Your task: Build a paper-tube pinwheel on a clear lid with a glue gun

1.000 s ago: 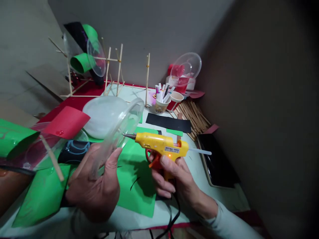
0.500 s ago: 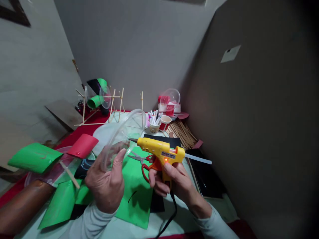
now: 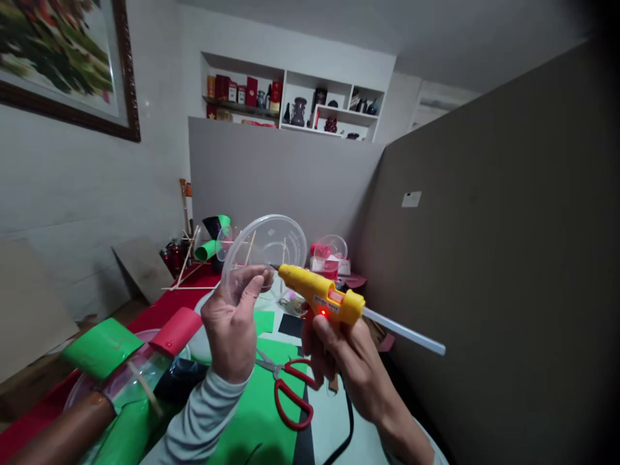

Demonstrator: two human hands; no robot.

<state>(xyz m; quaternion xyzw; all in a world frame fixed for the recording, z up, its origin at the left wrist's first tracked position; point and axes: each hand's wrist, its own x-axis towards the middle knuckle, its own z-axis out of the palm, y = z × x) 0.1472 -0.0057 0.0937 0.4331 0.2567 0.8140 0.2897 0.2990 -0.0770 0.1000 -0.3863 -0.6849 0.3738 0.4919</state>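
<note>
My left hand (image 3: 232,323) holds a clear plastic lid (image 3: 265,248) upright by its lower edge, raised in front of me. My right hand (image 3: 339,352) grips a yellow hot glue gun (image 3: 322,298) whose red light is on. A white glue stick (image 3: 404,330) juts out of its back. The gun's nozzle points left and touches the lid near its lower right edge. Red-handled scissors (image 3: 285,387) lie on green paper (image 3: 252,423) below both hands.
A green and red paper-bladed wheel with a clear disc (image 3: 121,361) lies at the left. At the back stand a stick frame with green and black cones (image 3: 208,245), a clear bowl on red boxes (image 3: 329,255) and grey partition boards (image 3: 484,258). A black cord (image 3: 346,426) trails down.
Both hands rose with the lid and glue gun, and the view tilted up to show the wall shelves. The gun now tilts with its nozzle up-left against the lid.
</note>
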